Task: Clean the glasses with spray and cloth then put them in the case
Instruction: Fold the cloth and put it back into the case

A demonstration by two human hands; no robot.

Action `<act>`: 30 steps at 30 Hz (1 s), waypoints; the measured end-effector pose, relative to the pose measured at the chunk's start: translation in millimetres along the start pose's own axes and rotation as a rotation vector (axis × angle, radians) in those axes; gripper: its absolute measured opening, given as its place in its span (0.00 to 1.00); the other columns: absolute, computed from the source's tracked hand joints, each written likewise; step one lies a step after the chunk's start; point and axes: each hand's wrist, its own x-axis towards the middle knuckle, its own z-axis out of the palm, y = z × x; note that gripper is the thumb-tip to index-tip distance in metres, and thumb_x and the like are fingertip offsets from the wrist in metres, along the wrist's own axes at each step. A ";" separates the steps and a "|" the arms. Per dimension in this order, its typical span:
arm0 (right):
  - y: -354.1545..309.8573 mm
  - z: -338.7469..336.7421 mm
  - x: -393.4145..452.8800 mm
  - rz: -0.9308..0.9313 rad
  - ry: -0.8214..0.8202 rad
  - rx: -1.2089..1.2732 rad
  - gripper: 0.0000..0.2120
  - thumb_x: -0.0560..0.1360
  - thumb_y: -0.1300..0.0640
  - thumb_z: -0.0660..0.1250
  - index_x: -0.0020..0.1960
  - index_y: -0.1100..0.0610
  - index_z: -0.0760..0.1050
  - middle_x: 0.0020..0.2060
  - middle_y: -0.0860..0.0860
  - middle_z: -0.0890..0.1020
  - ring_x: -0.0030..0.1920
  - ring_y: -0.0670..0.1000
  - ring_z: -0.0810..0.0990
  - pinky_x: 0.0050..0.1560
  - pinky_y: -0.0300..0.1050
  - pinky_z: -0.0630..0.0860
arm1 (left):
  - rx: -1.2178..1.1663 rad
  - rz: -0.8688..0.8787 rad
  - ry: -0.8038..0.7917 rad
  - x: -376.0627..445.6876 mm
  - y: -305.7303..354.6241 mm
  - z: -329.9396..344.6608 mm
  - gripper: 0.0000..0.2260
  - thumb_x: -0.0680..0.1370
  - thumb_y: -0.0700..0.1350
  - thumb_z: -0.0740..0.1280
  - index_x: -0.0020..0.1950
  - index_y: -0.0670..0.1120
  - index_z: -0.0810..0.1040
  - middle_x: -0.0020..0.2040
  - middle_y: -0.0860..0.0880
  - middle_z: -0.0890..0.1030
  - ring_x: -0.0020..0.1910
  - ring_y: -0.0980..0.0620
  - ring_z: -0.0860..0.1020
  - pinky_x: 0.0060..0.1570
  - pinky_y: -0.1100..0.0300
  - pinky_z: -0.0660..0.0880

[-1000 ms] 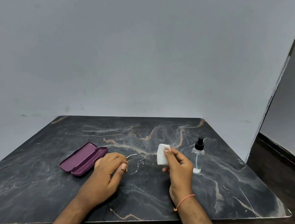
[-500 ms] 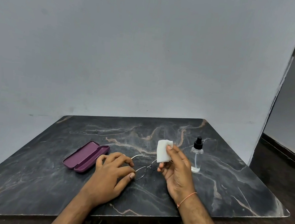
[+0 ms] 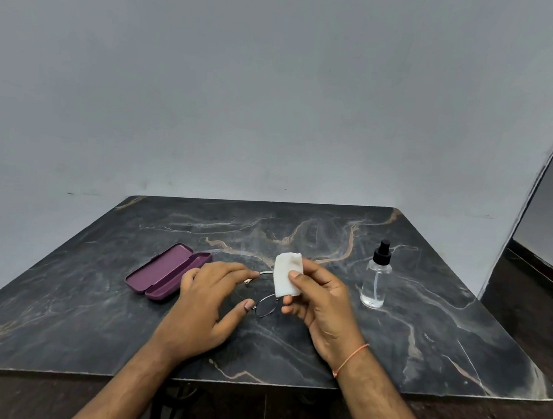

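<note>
Thin-framed glasses (image 3: 266, 305) sit at the middle of the dark marble table (image 3: 425, 347). My left hand (image 3: 209, 301) holds them, thumb and fingertips on the frame's left end. My right hand (image 3: 320, 300) pinches a folded white cloth (image 3: 286, 274) just above the right side of the glasses. A purple case (image 3: 166, 271) lies open to the left of my left hand. The clear spray bottle (image 3: 377, 277) with a black nozzle stands upright to the right of my right hand.
A grey wall stands right behind the table's far edge. The table's near edge runs just below my wrists. Dark floor lies to the right and in front of the table.
My left hand has opened its fingers along the glasses' frame. My right hand has turned the cloth slightly and stays over the glasses. The camera has tilted a little.
</note>
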 end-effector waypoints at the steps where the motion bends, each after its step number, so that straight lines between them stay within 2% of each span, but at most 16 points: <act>1: 2.2 0.6 0.8 -0.004 -0.005 -0.033 0.11 0.80 0.66 0.72 0.60 0.58 0.85 0.42 0.60 0.86 0.31 0.51 0.82 0.31 0.42 0.82 | -0.015 0.018 0.024 -0.6 -0.1 -0.2 0.19 0.83 0.58 0.68 0.73 0.61 0.76 0.70 0.65 0.76 0.73 0.61 0.72 0.69 0.45 0.69; 5: 9.0 2.7 2.7 -0.029 -0.009 -0.126 0.14 0.79 0.66 0.74 0.63 0.55 0.84 0.44 0.59 0.87 0.30 0.51 0.81 0.29 0.41 0.80 | -0.036 0.101 0.111 -1.8 -1.8 -0.7 0.18 0.80 0.53 0.76 0.70 0.56 0.80 0.66 0.59 0.79 0.68 0.55 0.77 0.64 0.46 0.75; 8: 11.4 4.6 2.6 -0.055 -0.011 -0.210 0.15 0.78 0.67 0.74 0.63 0.58 0.82 0.43 0.60 0.87 0.29 0.51 0.80 0.27 0.40 0.76 | -0.022 0.173 0.121 0.3 -2.8 0.4 0.15 0.80 0.52 0.78 0.66 0.55 0.84 0.63 0.58 0.80 0.64 0.52 0.79 0.60 0.46 0.76; 15: 16.3 9.1 2.9 -0.046 -0.023 -0.287 0.09 0.77 0.67 0.77 0.53 0.61 0.78 0.34 0.56 0.84 0.28 0.51 0.81 0.29 0.41 0.76 | -0.006 0.256 0.128 2.5 -3.2 -1.2 0.09 0.80 0.55 0.78 0.57 0.52 0.88 0.60 0.57 0.83 0.59 0.49 0.81 0.56 0.46 0.77; 19: 13.6 9.7 0.1 -0.034 -0.076 -0.273 0.11 0.77 0.66 0.76 0.57 0.61 0.79 0.39 0.59 0.88 0.32 0.53 0.83 0.31 0.42 0.76 | -0.020 0.226 0.154 2.9 -2.6 -1.4 0.09 0.78 0.52 0.80 0.56 0.51 0.87 0.59 0.57 0.83 0.59 0.49 0.81 0.56 0.45 0.78; 25: 11.5 8.3 -2.2 -0.036 -0.188 -0.301 0.21 0.70 0.60 0.80 0.62 0.55 0.80 0.51 0.59 0.89 0.44 0.59 0.84 0.35 0.41 0.78 | -0.054 0.193 0.205 3.1 -1.1 -2.8 0.09 0.78 0.49 0.80 0.55 0.48 0.86 0.58 0.55 0.85 0.58 0.49 0.82 0.56 0.48 0.79; 28: 11.9 8.0 -2.4 -0.069 -0.203 -0.303 0.23 0.70 0.64 0.82 0.62 0.54 0.81 0.53 0.60 0.89 0.46 0.61 0.81 0.37 0.38 0.79 | -0.065 0.181 0.203 3.2 -2.3 -2.5 0.09 0.78 0.48 0.80 0.56 0.48 0.87 0.58 0.56 0.85 0.58 0.50 0.82 0.56 0.47 0.79; 30: 12.1 7.9 -2.6 -0.088 -0.219 -0.309 0.25 0.71 0.68 0.81 0.64 0.55 0.80 0.54 0.60 0.89 0.43 0.55 0.81 0.40 0.37 0.80 | -0.078 0.173 0.208 2.9 -3.3 -3.0 0.08 0.78 0.46 0.79 0.56 0.48 0.87 0.58 0.56 0.85 0.58 0.50 0.83 0.57 0.47 0.79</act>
